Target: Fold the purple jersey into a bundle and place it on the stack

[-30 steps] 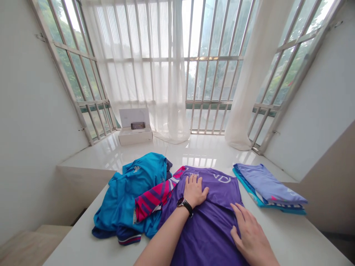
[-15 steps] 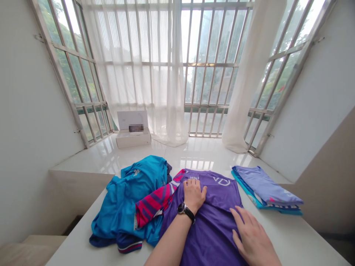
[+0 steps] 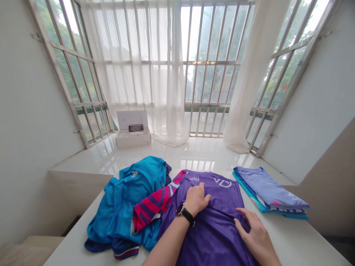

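Right now you are flattening the purple shirt (image 3: 216, 236), spread on the bench (image 3: 299, 240). Your left hand (image 3: 197, 197) lies open near its collar, and your right hand (image 3: 253, 232) lies open on a crease at its right side. Folding it would likely need that crease pinched. The hem is cut off below.

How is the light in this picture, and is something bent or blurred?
Head view: strong backlight from the barred windows washes out the curtain; glare lies on the glossy floor; the wide lens tilts the walls outward; a patch on the white box is blurred; the purple shirt, left hand and right hand are sharp.
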Demonstrator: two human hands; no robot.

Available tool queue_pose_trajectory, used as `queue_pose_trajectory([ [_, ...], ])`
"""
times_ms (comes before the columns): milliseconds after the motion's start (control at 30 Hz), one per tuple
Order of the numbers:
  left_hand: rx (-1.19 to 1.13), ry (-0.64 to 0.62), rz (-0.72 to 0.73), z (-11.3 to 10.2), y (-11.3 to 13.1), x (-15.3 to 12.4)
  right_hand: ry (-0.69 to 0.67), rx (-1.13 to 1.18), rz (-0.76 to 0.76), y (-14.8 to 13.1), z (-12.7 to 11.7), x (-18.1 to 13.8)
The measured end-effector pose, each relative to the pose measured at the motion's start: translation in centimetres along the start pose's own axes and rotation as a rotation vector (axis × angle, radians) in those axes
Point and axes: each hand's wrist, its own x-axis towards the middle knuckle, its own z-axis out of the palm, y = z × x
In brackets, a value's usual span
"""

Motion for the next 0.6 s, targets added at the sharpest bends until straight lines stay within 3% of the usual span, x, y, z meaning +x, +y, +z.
queue_pose_trajectory([
  [233,-0.336,-0.075,0.167,0.4,-0.3,0.7,-0.056,0.100,0.066,0.5,-0.4,0.3],
  [367,-0.401,-0.140,0.221,0.0,0.0,0.5,-0.041,0.130,0.075,-0.2,-0.5,0.0],
  [467,-0.410,-0.176,0.233,-0.1,0.1,0.5,-0.006,0.162,0.090,-1.0,-0.6,-0.1],
  [600,-0.450,-0.129,0.189,-0.1,0.1,0.7,0.020,0.185,0.110,-1.6,-0.7,-0.1],
])
